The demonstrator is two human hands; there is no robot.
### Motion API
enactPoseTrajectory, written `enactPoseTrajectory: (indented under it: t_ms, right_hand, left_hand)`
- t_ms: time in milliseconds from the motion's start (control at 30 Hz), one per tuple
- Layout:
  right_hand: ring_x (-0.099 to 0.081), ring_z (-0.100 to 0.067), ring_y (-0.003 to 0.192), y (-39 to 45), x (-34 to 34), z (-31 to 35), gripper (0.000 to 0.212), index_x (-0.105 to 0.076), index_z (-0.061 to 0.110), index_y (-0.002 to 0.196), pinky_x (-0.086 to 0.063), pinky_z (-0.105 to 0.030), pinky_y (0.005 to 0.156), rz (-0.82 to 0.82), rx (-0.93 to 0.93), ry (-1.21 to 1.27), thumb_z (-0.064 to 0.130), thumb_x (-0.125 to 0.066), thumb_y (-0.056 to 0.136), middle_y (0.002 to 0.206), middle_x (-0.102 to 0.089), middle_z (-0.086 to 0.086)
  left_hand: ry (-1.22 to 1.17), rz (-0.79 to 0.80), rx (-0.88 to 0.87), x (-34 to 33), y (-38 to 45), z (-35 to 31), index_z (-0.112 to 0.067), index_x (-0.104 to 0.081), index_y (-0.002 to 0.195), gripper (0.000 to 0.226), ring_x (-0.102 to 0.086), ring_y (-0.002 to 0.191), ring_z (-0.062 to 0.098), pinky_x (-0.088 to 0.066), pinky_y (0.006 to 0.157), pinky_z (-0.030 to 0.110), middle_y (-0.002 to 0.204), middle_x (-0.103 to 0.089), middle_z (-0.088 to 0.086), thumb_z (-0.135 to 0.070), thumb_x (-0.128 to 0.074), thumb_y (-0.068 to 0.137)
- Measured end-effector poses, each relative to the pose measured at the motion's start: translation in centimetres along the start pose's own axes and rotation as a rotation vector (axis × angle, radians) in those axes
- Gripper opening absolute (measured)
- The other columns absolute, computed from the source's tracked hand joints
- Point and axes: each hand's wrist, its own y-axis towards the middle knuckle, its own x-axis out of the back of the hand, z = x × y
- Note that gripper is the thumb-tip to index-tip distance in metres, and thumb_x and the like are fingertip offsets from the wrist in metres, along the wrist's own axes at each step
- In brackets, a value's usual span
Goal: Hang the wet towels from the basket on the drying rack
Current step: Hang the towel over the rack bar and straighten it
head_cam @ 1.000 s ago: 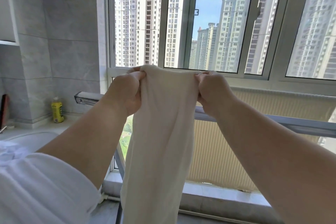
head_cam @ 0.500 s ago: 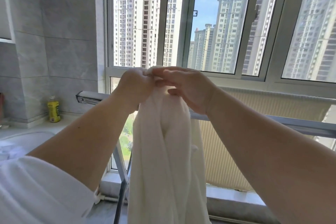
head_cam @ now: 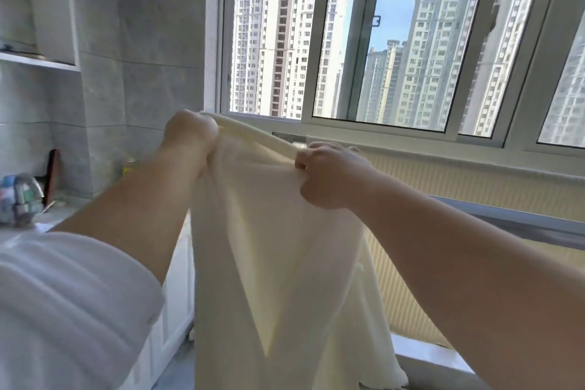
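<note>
A cream-white towel (head_cam: 278, 256) hangs in front of me, stretched along its top edge between my two hands. My left hand (head_cam: 190, 136) grips the upper left corner, raised a little higher. My right hand (head_cam: 329, 174) pinches the top edge further right and lower. The towel falls in long folds out of the bottom of the view. A grey rail of the drying rack (head_cam: 519, 215) runs behind my right forearm, below the window. The towel hides the rail's left part. No basket is in view.
A large window (head_cam: 380, 41) with high-rise buildings outside fills the back. A pale pleated blind (head_cam: 474, 177) hangs below the sill. A counter with a tap (head_cam: 25, 196) and a white cabinet (head_cam: 177, 294) stands at the left, under a shelf (head_cam: 38, 62).
My hands were together at the bunched top of the towel half a second ago. They have now moved apart, spreading the top edge. The view has shifted left.
</note>
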Motion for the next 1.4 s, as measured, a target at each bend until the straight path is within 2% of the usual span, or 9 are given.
enactPoseTrajectory:
  t_ms: [67,200,433,600,733,833,967,1200,1400]
  right_hand:
    - [-0.048,-0.02,0.121,0.7,0.0,0.1,0.036,-0.055,0.026,0.117,-0.037,-0.039,0.096,0.018,-0.013,-0.022,0.026,-0.049,0.082,0.122,-0.053,0.002]
    - [-0.048,-0.021,0.122,1.6,0.0,0.7,0.04,-0.053,0.028,0.122,-0.036,-0.042,0.096,0.063,-0.04,-0.022,0.039,-0.05,0.083,0.128,-0.053,0.002]
    - [-0.049,-0.021,0.121,2.7,-1.2,3.4,0.042,-0.05,0.032,0.124,-0.039,-0.041,0.099,0.039,0.023,0.085,0.039,-0.051,0.083,0.13,-0.052,0.003]
    - [-0.054,-0.021,0.111,2.3,-0.8,2.3,0.053,-0.043,0.035,0.13,-0.04,-0.029,0.078,0.129,-0.031,0.067,0.02,-0.052,0.081,0.125,-0.056,0.003]
    - [-0.051,-0.02,0.12,1.3,0.1,1.5,0.059,-0.039,0.033,0.135,-0.035,-0.036,0.092,0.188,-0.061,-0.037,0.016,-0.052,0.081,0.133,-0.053,0.005]
    - [-0.052,-0.02,0.109,-0.1,0.6,-0.1,0.051,-0.046,0.029,0.129,-0.032,-0.043,0.1,0.204,-0.111,-0.06,0.023,-0.055,0.08,0.127,-0.057,0.005]
    - [-0.046,-0.018,0.09,-2.1,1.2,-2.8,0.034,-0.057,0.026,0.11,-0.03,-0.045,0.098,0.244,-0.205,-0.136,0.037,-0.054,0.078,0.101,-0.057,0.007]
    - [-0.056,-0.032,0.109,-2.6,2.2,-3.0,0.042,-0.052,0.018,0.117,-0.034,-0.055,0.104,0.405,-0.461,-0.304,0.041,-0.048,0.082,0.108,-0.061,-0.003]
    - [-0.053,-0.023,0.115,-1.1,1.0,-0.1,0.036,-0.056,0.021,0.121,-0.043,-0.047,0.099,0.091,-0.182,0.052,0.04,-0.051,0.091,0.127,-0.057,0.0]
  left_hand:
    - [0.131,0.003,0.022,1.1,1.9,1.2,0.011,-0.052,0.121,0.04,-0.049,0.119,0.041,-0.04,0.094,0.037,0.128,-0.052,0.032,-0.017,-0.037,0.095]
    - [0.305,0.172,-0.118,1.3,1.8,2.1,-0.006,-0.06,0.107,0.032,-0.057,0.099,0.032,-0.038,0.073,0.029,0.11,-0.062,0.017,-0.027,-0.058,0.083]
    - [0.329,0.048,-0.219,1.4,1.9,3.7,-0.009,-0.054,0.102,0.037,-0.057,0.094,0.032,-0.043,0.075,0.034,0.103,-0.062,0.012,-0.037,-0.061,0.079]
    - [-0.029,0.093,-0.116,1.9,2.0,1.5,-0.005,-0.062,0.102,0.033,-0.057,0.076,0.028,-0.042,0.062,0.027,0.088,-0.063,0.011,-0.031,-0.048,0.087]
    - [-0.418,0.168,0.05,0.7,1.8,-0.9,-0.008,-0.055,0.124,0.037,-0.053,0.082,0.021,-0.042,0.054,0.023,0.124,-0.06,0.015,-0.019,-0.039,0.093]
    - [-0.468,0.148,-0.026,-0.1,1.5,-0.7,-0.02,-0.054,0.117,0.036,-0.058,0.08,0.019,-0.05,0.066,0.03,0.111,-0.06,0.008,-0.01,-0.033,0.09]
    - [-0.295,0.108,-0.122,-0.6,1.7,-0.3,-0.015,-0.057,0.111,0.027,-0.06,0.103,0.029,-0.05,0.09,0.036,0.106,-0.062,0.009,-0.017,-0.042,0.09]
    - [0.184,0.175,-0.387,-1.4,0.4,-0.2,-0.005,-0.061,0.099,0.023,-0.058,0.093,0.032,-0.041,0.075,0.031,0.103,-0.065,0.016,-0.024,-0.055,0.089]
    - [0.269,0.136,-0.385,-1.1,0.0,0.7,-0.004,-0.057,0.106,0.023,-0.055,0.091,0.03,-0.042,0.076,0.034,0.105,-0.061,0.016,-0.018,-0.057,0.087]
